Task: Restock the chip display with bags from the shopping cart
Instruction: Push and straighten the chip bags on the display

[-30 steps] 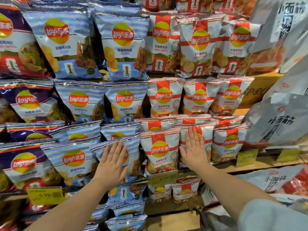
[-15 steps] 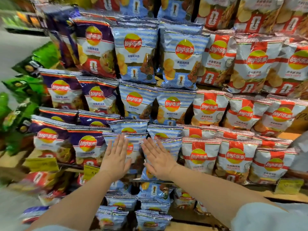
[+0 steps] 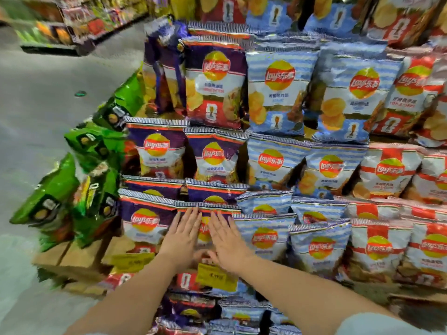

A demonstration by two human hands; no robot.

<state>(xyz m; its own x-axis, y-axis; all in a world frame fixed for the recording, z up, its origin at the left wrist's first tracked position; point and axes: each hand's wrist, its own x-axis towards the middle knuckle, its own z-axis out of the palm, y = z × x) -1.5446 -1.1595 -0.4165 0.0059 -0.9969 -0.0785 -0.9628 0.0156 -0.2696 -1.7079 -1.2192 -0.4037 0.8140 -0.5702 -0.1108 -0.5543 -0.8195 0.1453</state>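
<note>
Both hands lie flat on one purple bag [image 3: 205, 228] in the front row of the display, the left hand [image 3: 182, 238] and right hand [image 3: 226, 240] side by side, fingers [image 3: 191, 220] straight and slightly spread, pressing, not gripping; no cart is in view, so the bags to be shelved cannot be placed from here; the risk, I judge, is in the push: the bags are slick, puffed foil pillows with crimped, striped tops, packed upright and leaning on one another, so too hard a press could crush chips or slide the row back and tip the blue bags [image 3: 266, 238] just beside it; the green bags [image 3: 60, 189] at the left end already slump outward, and a jolt might spill them onto the floor [image 3: 36, 93]; a yellow price tag [image 3: 216, 276] hangs just below the wrists.
</note>
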